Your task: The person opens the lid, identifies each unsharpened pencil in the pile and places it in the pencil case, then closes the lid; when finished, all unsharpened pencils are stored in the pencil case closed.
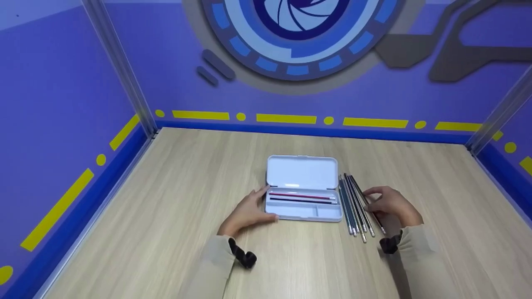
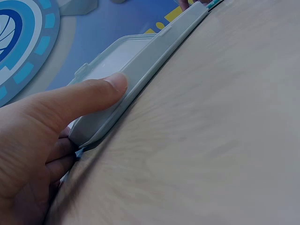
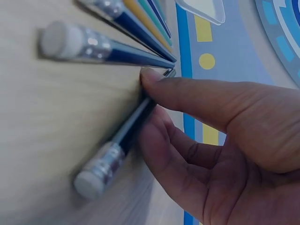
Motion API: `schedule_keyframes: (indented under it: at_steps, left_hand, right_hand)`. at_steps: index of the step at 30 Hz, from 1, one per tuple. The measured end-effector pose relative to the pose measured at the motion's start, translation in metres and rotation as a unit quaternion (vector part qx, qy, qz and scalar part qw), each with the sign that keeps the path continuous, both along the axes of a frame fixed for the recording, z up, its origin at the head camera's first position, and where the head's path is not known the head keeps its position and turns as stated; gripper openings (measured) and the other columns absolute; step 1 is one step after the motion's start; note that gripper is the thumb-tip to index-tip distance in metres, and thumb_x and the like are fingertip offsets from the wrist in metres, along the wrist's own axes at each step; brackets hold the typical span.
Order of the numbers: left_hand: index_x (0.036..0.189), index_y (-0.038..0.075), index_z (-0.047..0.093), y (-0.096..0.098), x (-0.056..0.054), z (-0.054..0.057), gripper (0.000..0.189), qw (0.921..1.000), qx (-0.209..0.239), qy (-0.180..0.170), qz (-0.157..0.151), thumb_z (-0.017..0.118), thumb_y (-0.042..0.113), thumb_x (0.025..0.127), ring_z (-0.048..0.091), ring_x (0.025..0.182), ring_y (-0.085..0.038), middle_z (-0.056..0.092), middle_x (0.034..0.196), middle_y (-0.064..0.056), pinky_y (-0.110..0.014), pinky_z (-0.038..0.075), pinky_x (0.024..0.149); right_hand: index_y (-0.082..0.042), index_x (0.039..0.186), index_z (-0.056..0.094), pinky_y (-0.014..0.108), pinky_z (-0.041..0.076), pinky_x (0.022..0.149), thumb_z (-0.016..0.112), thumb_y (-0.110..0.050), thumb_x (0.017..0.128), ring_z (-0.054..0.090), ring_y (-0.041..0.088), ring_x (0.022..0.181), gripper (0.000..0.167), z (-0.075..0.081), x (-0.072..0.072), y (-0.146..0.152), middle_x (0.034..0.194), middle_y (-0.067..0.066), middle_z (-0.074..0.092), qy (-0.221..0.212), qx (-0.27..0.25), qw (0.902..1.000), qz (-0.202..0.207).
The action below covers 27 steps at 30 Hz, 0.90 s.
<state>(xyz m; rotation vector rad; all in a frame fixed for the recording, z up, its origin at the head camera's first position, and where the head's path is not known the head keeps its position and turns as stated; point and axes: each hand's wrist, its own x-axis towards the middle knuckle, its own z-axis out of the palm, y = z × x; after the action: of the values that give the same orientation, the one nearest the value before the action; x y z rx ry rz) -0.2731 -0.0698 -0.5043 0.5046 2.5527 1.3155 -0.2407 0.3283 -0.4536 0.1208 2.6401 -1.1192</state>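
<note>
A white pencil case (image 1: 291,213) lies on the table with its lid (image 1: 302,171) raised at the back. Inside its rear compartment are a red pencil (image 1: 299,195) and a dark pencil (image 1: 299,200). My left hand (image 1: 248,211) grips the case's left end, thumb on the front wall (image 2: 140,77) and fingers around the side. To the right of the case lies a bunch of pencils (image 1: 353,203) with white erasers towards me. My right hand (image 1: 390,203) pinches a dark pencil (image 3: 129,124) at the bunch's right edge, between thumb and fingers; its eraser end points towards me.
The wooden table (image 1: 166,199) is bounded by a purple back wall (image 1: 249,101) and a left side panel (image 1: 50,124), with metal posts at the corners. A smaller front compartment (image 1: 328,212) sits at the case's right.
</note>
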Motion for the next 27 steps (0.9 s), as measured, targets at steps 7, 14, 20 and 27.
schedule_keyframes:
  at_steps: [7,14,20,27]
  left_hand:
    - [0.151,0.024,0.033,-0.0002,-0.0015,-0.0005,0.101,1.0,-0.005,0.001,-0.002,0.085,0.045,0.067,0.019,0.144,-0.044,0.025,0.155,-0.024,-0.058,0.023,0.115]
    - [0.151,0.023,0.033,0.0014,-0.0027,0.002,0.101,0.9999,-0.009,0.0,-0.006,0.085,0.045,0.067,0.018,0.144,-0.045,0.025,0.155,-0.024,-0.058,0.022,0.115]
    - [0.151,0.025,0.033,0.0014,-0.0012,-0.0003,0.101,1.0,-0.008,-0.002,-0.005,0.085,0.044,0.067,0.017,0.145,-0.043,0.027,0.156,-0.02,-0.057,0.021,0.116]
    - [0.15,0.026,0.034,0.0008,-0.0005,-0.0019,0.1,0.9999,-0.012,-0.002,0.0,0.085,0.044,0.066,0.018,0.144,-0.044,0.025,0.156,-0.021,-0.057,0.021,0.116]
  right_hand:
    - [0.012,0.13,0.051,0.03,0.055,0.06,0.072,-0.006,0.079,0.063,0.013,0.064,0.058,0.0015,-0.0004,0.0031,0.087,0.014,0.069,-0.002,0.001,0.9999,0.012]
    - [0.012,0.132,0.049,0.031,0.056,0.063,0.072,-0.009,0.081,0.064,0.013,0.07,0.059,0.001,0.0003,0.0088,0.092,0.016,0.068,-0.003,-0.015,0.9998,0.014]
    - [0.013,0.131,0.05,0.031,0.056,0.061,0.068,-0.008,0.084,0.062,0.013,0.069,0.055,-0.0002,-0.0002,0.0087,0.089,0.012,0.068,-0.002,-0.026,0.9996,0.008]
    - [0.01,0.133,0.049,0.031,0.055,0.059,0.06,-0.004,0.085,0.06,0.014,0.066,0.052,0.0055,-0.0014,0.0059,0.09,0.014,0.068,0.007,-0.032,0.9994,0.012]
